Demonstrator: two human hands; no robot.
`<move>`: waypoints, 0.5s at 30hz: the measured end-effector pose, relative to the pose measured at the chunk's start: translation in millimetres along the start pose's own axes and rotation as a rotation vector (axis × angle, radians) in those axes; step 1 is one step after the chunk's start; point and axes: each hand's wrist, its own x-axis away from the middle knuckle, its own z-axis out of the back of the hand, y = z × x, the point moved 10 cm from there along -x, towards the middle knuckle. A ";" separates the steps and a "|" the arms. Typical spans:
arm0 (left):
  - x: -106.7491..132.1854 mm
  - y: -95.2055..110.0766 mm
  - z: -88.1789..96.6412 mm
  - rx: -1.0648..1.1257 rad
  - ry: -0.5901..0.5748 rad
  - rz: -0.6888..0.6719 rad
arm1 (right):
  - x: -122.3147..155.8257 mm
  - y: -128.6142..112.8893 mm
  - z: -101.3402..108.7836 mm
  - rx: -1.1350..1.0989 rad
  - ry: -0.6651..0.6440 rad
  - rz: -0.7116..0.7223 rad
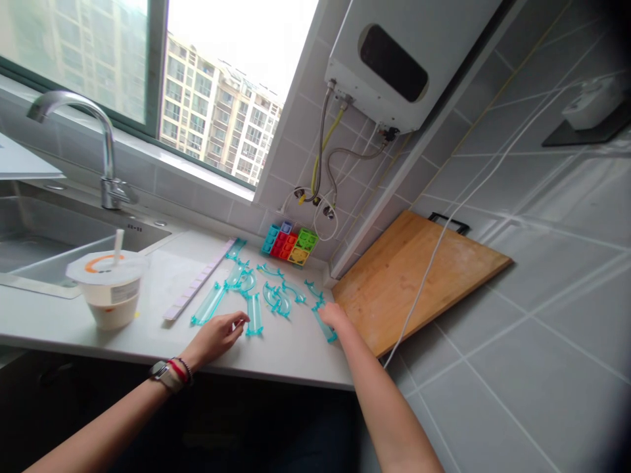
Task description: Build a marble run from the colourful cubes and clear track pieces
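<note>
My left hand (224, 336) rests on the white counter (296, 355), its fingers loosely bent and the thumb apart from them. Its fingertips are beside a short, straight piece of translucent teal plastic track (254, 315); whether they touch it, I cannot tell. At the right, my right hand (333, 316) is closed over another straight teal track piece (325, 328), which sticks out below the fingers. My fingertips there are mostly hidden. Between and behind my hands lie several curved teal track pieces (277, 299). A longer straight teal track (209, 305) lies behind my left hand.
A long pale-lilac strip (200, 279) lies left of the tracks. Coloured blocks (289, 244) stand at the back wall. A lidded cup with a straw (109, 289) is near the sink (44, 263). A wooden board (414, 276) leans at the right, a white cable (428, 263) across it.
</note>
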 end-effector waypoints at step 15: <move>1.2 -0.1 1.7 -0.005 0.011 -0.025 | 19.8 -7.5 -14.1 -0.041 0.082 0.061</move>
